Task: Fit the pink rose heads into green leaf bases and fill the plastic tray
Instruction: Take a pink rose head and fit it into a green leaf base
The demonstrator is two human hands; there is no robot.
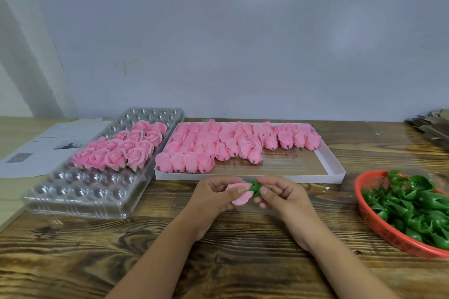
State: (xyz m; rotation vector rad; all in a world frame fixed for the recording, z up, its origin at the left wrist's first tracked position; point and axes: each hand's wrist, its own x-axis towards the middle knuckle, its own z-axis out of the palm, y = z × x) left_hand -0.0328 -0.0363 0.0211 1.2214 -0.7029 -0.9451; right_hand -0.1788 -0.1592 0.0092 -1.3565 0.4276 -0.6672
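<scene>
Fingers point(239, 190) of both hands pinch one soft pink rose head point(239, 195), its spiky green leaf base point(254, 187) touching the rose's right end.

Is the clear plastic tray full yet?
Partly filled. Finished roses occupy the middle of the plastic tray; near and far rows of cups stand empty.

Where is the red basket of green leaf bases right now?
In the head view, the red basket sits at the table's right edge, right of the right hand and just nearer than the white box's right corner.
</scene>
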